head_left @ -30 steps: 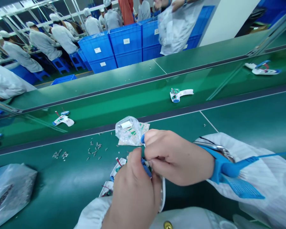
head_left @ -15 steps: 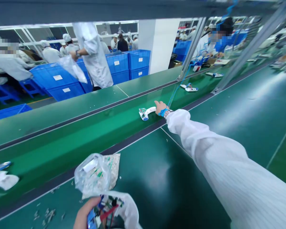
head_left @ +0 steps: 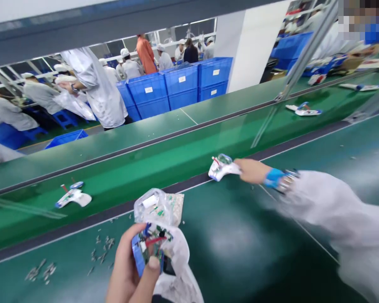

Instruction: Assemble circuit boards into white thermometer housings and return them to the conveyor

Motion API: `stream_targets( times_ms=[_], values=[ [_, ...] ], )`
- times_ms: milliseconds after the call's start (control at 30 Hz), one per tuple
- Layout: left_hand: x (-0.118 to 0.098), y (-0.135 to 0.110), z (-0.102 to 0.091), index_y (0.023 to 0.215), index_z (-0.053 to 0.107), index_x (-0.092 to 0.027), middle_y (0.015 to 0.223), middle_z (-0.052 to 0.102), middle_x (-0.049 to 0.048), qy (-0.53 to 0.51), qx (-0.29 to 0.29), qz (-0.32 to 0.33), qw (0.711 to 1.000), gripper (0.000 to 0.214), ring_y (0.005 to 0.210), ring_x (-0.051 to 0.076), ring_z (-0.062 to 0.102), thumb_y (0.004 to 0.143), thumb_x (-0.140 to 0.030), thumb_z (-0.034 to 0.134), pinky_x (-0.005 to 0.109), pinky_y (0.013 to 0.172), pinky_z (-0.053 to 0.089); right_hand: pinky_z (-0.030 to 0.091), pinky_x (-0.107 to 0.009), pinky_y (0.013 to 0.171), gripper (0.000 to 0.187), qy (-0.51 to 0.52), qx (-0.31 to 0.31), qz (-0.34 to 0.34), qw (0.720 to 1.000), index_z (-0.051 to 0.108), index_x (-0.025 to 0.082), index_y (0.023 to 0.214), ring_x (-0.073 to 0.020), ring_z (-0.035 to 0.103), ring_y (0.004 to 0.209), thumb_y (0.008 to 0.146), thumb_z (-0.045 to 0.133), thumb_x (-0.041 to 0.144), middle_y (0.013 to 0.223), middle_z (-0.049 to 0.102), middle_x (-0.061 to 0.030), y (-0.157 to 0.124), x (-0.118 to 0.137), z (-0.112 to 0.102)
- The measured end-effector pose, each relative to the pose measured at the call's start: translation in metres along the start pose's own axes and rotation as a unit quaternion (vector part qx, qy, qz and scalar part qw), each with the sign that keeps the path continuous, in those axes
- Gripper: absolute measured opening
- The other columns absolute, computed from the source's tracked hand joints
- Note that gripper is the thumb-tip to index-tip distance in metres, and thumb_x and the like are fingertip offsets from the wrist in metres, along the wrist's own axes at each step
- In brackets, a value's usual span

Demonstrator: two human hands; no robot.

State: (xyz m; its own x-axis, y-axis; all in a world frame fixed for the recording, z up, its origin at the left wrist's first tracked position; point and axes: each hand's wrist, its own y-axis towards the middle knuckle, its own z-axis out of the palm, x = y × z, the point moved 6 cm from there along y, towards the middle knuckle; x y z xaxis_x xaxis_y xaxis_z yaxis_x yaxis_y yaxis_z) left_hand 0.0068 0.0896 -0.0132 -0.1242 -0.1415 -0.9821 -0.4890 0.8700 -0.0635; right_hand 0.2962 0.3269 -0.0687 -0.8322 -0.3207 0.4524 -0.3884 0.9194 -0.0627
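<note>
My left hand (head_left: pixel 134 263) is closed round an opened white-and-blue gun-shaped device housing (head_left: pixel 181 256) at the bottom centre. A green circuit board and red wires show inside it, under my thumb. My right hand (head_left: pixel 251 170) reaches out over the near edge of the belt. Its fingers grip the handle of a second white gun-shaped housing (head_left: pixel 221 170), which has a circuit board and a red wire in its head. Just beyond my left hand, a clear plastic bag (head_left: pixel 154 206) of small green and white parts lies on the bench.
A green conveyor belt (head_left: pixel 123 170) crosses the view, carrying a white housing (head_left: pixel 76 197) at left and another housing (head_left: pixel 305 110) at right. Small metal pieces (head_left: pixel 104 248) are scattered on the near bench (head_left: pixel 227 252). Metal posts (head_left: pixel 309 50), blue crates (head_left: pixel 180 80) and co-workers are beyond.
My right hand has taken hold of the housing on the belt and drawn it nearer, over the belt's edge. My left hand still holds its housing. The view has turned left.
</note>
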Motion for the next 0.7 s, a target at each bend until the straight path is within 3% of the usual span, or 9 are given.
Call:
stream_targets(
  times_ms=[67, 167, 267, 333, 400, 467, 567, 700],
  values=[
    [-0.005, -0.005, -0.002, 0.112, 0.052, -0.03, 0.078, 0.061, -0.0003, -0.023, -0.012, -0.032, 0.999, 0.04, 0.057, 0.014, 0.055, 0.077, -0.048, 0.061, 0.024, 0.05, 0.047, 0.042, -0.022, 0.054, 0.012, 0.005, 0.05, 0.0, 0.999, 0.058, 0.016, 0.069, -0.0128, 0.059, 0.059, 0.07, 0.06, 0.004, 0.064, 0.063, -0.0028, -0.035, 0.005, 0.016],
    [-0.012, -0.011, -0.002, 0.115, 0.051, -0.029, 0.075, 0.059, -0.0008, -0.056, -0.011, -0.033, 0.998, 0.042, 0.055, 0.012, 0.05, 0.078, -0.046, 0.062, 0.023, 0.051, 0.045, 0.045, -0.026, 0.055, 0.017, 0.006, 0.079, 0.016, 0.997, 0.059, 0.017, 0.076, -0.0189, 0.062, 0.062, 0.065, 0.055, 0.005, 0.07, 0.066, -0.0059, -0.076, 0.014, 0.036],
    [-0.015, -0.018, 0.001, 0.116, 0.05, -0.028, 0.075, 0.059, -0.0007, -0.095, 0.006, -0.012, 0.995, 0.045, 0.055, 0.012, 0.052, 0.077, -0.045, 0.063, 0.024, 0.054, 0.046, 0.05, -0.039, 0.077, 0.031, 0.001, 0.029, 0.041, 0.999, 0.057, 0.014, 0.103, -0.0307, 0.062, 0.095, 0.073, 0.054, 0.021, 0.101, 0.064, -0.0173, -0.097, 0.035, 0.041],
    [-0.015, -0.024, 0.002, 0.117, 0.049, -0.027, 0.081, 0.061, 0.0014, -0.09, 0.001, 0.004, 0.996, 0.044, 0.06, 0.013, 0.057, 0.078, -0.042, 0.062, 0.026, 0.057, 0.048, 0.048, -0.043, 0.087, 0.045, 0.091, 0.0, 0.029, 0.995, 0.048, 0.015, 0.119, -0.0306, 0.056, 0.107, 0.078, 0.051, 0.034, 0.116, 0.057, -0.0187, -0.105, 0.065, 0.04],
    [-0.018, -0.033, 0.003, 0.117, 0.051, -0.027, 0.088, 0.062, 0.0032, -0.054, 0.002, 0.046, 0.997, 0.039, 0.068, 0.015, 0.061, 0.08, -0.036, 0.061, 0.026, 0.06, 0.05, 0.051, -0.039, 0.083, 0.055, 0.264, 0.053, -0.025, 0.963, 0.041, 0.018, 0.127, -0.024, 0.061, 0.096, 0.081, 0.049, 0.046, 0.114, 0.057, -0.0146, -0.112, 0.109, 0.045],
    [-0.026, -0.044, 0.009, 0.118, 0.049, -0.029, 0.095, 0.063, 0.0035, 0.007, 0.046, 0.13, 0.99, 0.037, 0.074, 0.016, 0.062, 0.082, -0.029, 0.058, 0.026, 0.064, 0.051, 0.053, -0.036, 0.077, 0.06, 0.396, 0.158, -0.097, 0.9, 0.04, 0.019, 0.13, -0.019, 0.062, 0.081, 0.083, 0.044, 0.056, 0.109, 0.058, -0.0123, -0.122, 0.158, 0.052],
    [-0.036, -0.065, 0.018, 0.122, 0.041, -0.029, 0.096, 0.063, 0.004, 0.158, 0.105, 0.265, 0.945, 0.043, 0.078, 0.018, 0.062, 0.081, -0.023, 0.055, 0.029, 0.066, 0.051, 0.051, -0.035, 0.08, 0.057, 0.466, 0.229, -0.149, 0.842, 0.054, 0.019, 0.118, -0.0191, 0.06, 0.081, 0.085, 0.038, 0.063, 0.103, 0.062, -0.0105, -0.135, 0.207, 0.065],
    [-0.034, -0.086, 0.02, 0.116, 0.045, -0.026, 0.078, 0.062, 0.003, 0.387, 0.1, 0.334, 0.854, 0.042, 0.067, 0.023, 0.06, 0.075, -0.022, 0.056, 0.033, 0.056, 0.046, 0.051, -0.036, 0.079, 0.046, 0.474, 0.253, -0.12, 0.835, 0.063, 0.018, 0.098, -0.019, 0.06, 0.076, 0.09, 0.034, 0.054, 0.085, 0.065, -0.0066, -0.141, 0.224, 0.092]
  ],
)
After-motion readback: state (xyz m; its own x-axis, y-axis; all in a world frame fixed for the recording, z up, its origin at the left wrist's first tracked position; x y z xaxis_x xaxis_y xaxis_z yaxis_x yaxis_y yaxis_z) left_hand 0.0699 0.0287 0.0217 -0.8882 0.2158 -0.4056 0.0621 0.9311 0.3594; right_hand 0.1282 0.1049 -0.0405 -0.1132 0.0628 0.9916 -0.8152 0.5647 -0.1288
